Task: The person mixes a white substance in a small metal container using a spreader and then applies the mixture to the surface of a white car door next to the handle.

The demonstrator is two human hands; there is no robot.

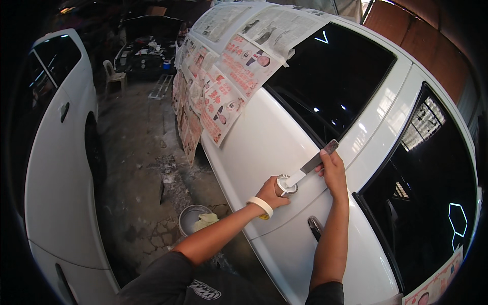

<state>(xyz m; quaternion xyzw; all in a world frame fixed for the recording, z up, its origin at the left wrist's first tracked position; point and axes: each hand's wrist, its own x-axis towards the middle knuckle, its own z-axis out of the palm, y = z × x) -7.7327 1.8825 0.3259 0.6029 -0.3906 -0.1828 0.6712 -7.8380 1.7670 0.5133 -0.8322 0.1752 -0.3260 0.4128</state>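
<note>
My left hand (268,195) is wrapped round a small open can (289,191) with white material inside. My right hand (333,172) grips a flat dark stick (313,162); its lower end is coated white and dips into the can's mouth. Both hands are over the side of a white car (249,127), close to its door handle (315,227). A roll of cream masking tape (260,206) sits round my left wrist like a bracelet.
Newspaper sheets (223,91) cover the car's front part. A bucket (189,218) with a pale cloth (206,222) stands on the floor beside the car. Another white car (63,168) is at the left; a plastic chair (114,75) stands farther back.
</note>
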